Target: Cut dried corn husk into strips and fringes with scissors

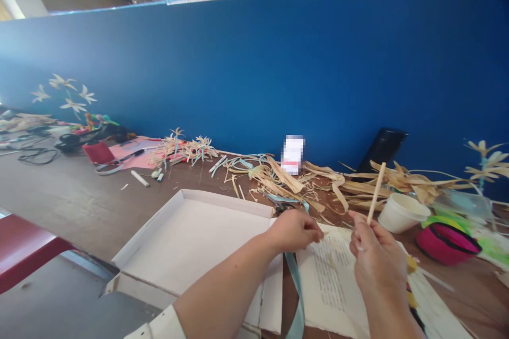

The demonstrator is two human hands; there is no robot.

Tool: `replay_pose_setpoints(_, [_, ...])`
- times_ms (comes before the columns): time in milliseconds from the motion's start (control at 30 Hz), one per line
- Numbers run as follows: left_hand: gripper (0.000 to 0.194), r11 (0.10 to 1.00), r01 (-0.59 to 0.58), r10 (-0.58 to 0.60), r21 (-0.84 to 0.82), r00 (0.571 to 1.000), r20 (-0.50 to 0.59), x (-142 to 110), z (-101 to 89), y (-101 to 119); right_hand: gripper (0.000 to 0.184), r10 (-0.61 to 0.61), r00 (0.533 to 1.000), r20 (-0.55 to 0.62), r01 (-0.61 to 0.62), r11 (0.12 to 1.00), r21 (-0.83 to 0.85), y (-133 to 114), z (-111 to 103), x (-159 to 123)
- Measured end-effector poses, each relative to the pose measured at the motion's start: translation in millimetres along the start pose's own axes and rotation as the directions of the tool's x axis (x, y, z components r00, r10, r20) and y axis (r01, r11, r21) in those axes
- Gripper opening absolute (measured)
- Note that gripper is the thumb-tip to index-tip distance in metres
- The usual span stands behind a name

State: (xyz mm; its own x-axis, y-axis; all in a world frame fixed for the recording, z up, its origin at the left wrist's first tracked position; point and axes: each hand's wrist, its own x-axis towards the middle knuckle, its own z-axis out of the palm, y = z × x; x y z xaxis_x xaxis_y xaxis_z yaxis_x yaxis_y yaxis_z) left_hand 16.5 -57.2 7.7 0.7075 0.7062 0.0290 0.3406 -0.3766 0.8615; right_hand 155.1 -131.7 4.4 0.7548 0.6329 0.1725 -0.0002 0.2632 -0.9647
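The right hand (376, 246) grips a thin pale wooden stick (376, 193) upright over the printed white paper (332, 280); the left hand (298, 230), fingers curled, hovers near its far edge, bare brown bench (95, 196) lying open leftward

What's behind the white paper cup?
Tan dried strips show past the far rim of the paper cup, with the blue wall beyond. Farther left, a dark slab leans there, its lower end partly hidden. Whatever sits directly behind the cup's body is covered.
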Motion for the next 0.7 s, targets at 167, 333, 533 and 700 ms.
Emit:
replay_pose_setpoints(167, [0.024, 0.945, -0.148, 0.155, 0.293, 0.988, 0.001, -5, 5.6, 3, 0.031, 0.000, 1.000, -0.006, 0.001, 0.999, 0.045, -5, 4, -4])
replay_pose_setpoints(333, [0.021, 0.904, -0.093, 0.190, 0.418, 0.961, -0.198, 3, 7.5, -6, 0.028, 0.007, 1.000, -0.005, -0.006, 0.994, 0.109, -8, 5, -5])
replay_pose_setpoints(533, [0.020, 0.744, -0.178, 0.302, 0.644, 0.949, -0.086, 15, 20.0, -10, 0.023, 0.016, 1.000, 0.019, -0.018, 0.992, 0.126, -8, 3, -6])
replay_pose_setpoints(700, [0.024, 0.631, -0.210, 0.310, 0.747, 0.951, 0.005, 19, 27.7, -7, 0.025, 0.012, 0.999, 0.032, -0.016, 0.993, 0.116, -8, 2, -7])
